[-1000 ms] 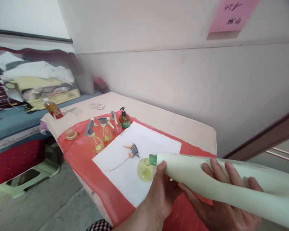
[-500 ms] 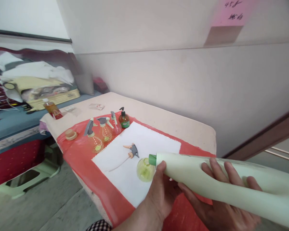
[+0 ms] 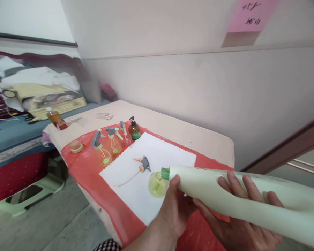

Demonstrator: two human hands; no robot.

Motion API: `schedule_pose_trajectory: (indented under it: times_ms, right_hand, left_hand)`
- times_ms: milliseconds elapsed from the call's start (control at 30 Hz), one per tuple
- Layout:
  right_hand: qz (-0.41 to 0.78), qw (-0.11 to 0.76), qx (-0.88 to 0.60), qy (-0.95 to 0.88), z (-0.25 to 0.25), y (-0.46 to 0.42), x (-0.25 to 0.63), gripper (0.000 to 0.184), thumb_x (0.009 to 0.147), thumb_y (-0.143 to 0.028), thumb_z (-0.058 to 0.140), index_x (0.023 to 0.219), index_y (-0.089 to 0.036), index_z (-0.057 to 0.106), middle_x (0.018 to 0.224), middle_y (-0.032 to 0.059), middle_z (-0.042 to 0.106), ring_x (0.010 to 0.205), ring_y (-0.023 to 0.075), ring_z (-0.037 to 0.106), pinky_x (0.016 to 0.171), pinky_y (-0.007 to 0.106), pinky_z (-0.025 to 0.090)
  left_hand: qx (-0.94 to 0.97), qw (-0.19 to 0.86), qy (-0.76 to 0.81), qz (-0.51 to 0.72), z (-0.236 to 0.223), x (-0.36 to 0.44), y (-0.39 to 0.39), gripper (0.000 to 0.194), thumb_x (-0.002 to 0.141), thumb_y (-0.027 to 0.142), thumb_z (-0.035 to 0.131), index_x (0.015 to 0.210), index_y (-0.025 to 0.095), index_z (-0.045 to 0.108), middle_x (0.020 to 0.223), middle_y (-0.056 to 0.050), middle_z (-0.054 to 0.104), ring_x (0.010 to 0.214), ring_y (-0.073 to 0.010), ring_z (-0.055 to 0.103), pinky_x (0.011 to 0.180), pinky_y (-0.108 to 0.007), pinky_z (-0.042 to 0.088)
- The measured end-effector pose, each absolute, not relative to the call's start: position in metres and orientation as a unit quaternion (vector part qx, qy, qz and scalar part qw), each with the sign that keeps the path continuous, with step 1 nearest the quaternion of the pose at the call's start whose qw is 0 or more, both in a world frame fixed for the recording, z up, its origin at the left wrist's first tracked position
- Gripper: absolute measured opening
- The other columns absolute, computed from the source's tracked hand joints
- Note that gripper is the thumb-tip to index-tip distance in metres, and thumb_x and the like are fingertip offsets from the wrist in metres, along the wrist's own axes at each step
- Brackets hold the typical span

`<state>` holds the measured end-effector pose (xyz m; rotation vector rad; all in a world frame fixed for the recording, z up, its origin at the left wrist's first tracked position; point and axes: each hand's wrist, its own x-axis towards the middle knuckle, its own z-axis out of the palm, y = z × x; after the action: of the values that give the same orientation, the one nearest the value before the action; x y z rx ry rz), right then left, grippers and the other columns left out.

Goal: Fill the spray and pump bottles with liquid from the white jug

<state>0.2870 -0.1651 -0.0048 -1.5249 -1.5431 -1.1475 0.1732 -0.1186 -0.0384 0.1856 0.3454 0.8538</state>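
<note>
1. Head view, step in hand: it looks like pouring, with the large pale green bottle lying nearly level and its green spout at the mouth of the round yellow-green bottle, which stands on the white cloth. Whether liquid is running, or the spout touches the rim, I can't tell.
2. Next move, as I judge it: a slow tilt, spout lined up with that narrow mouth (the spray head lies loose nearby).
3. Left hand: clamped around the large bottle's neck, thumb on the near side, fingers mostly hidden beneath.
4. Right hand: closed around the handle, fingers spread a little through its opening, palm supporting from below.
</note>
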Motion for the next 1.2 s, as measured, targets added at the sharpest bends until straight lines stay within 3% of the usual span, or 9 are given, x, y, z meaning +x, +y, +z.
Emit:
schedule_pose_trajectory:
  times_ms: [1200]
  right_hand:
    - [-0.436, 0.333, -0.587, -0.595, -0.0026, -0.1666, 0.2856, 0.081, 0.069, -0.059, 0.073, 0.132, -0.013, 0.052, 0.114, 0.0162, 0.068, 0.112, 0.038, 0.06, 0.104, 0.057, 0.038]
  left_hand:
    - [0.086, 0.894, 0.157, 0.411, -0.0396, 0.1729, -0.118, 0.054, 0.088, 0.049, 0.05, 0.121, 0.008, 0.061, 0.116, -0.017, 0.062, 0.1, -0.0263, 0.057, 0.08, -0.033, 0.044]
